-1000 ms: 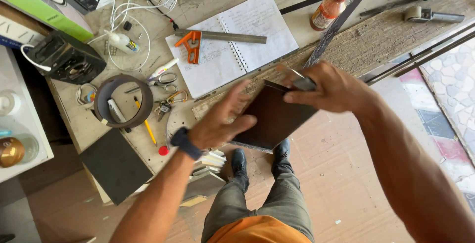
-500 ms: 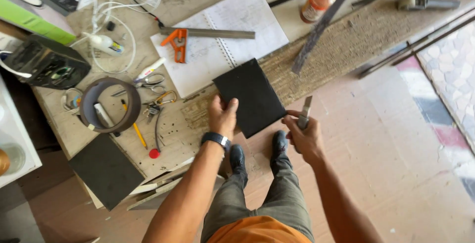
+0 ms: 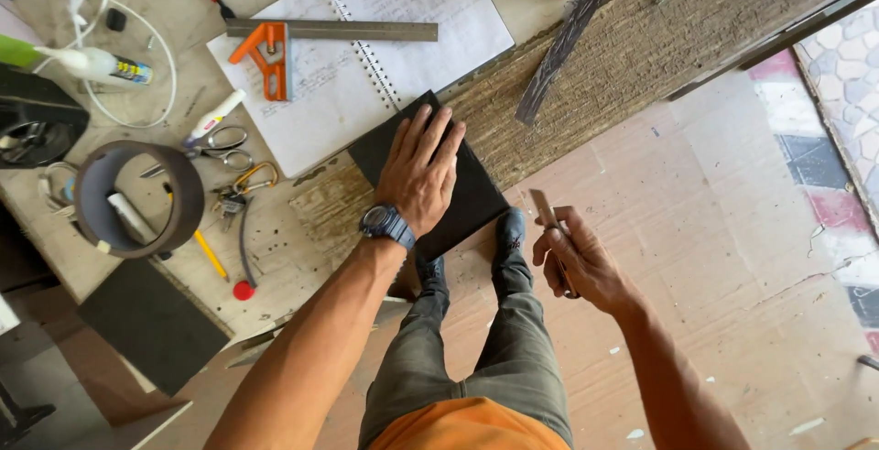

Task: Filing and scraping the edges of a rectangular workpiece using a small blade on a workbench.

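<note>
My left hand (image 3: pixel 419 171) lies flat, fingers spread, on a black square sheet (image 3: pixel 467 195) that rests on the workbench edge and juts out over the floor. A dark watch sits on that wrist. My right hand (image 3: pixel 579 262) hangs off the bench over the floor, to the right of the sheet, closed around a slim utility knife (image 3: pixel 546 215) whose blade end points up towards the bench. My legs and dark shoes show below the sheet.
An open spiral notebook (image 3: pixel 366 56) with an orange-handled combination square (image 3: pixel 275 52) lies above the sheet. A long dark metal strip (image 3: pixel 568 38) crosses the rough wooden board (image 3: pixel 696 24). Tape roll (image 3: pixel 137 198), scissors, pencil, glue bottle and another black sheet (image 3: pixel 151 322) sit left.
The black sheet went from being held up in both hands to lying on the bench under my left palm. My right hand came away with the knife and dropped to the right.
</note>
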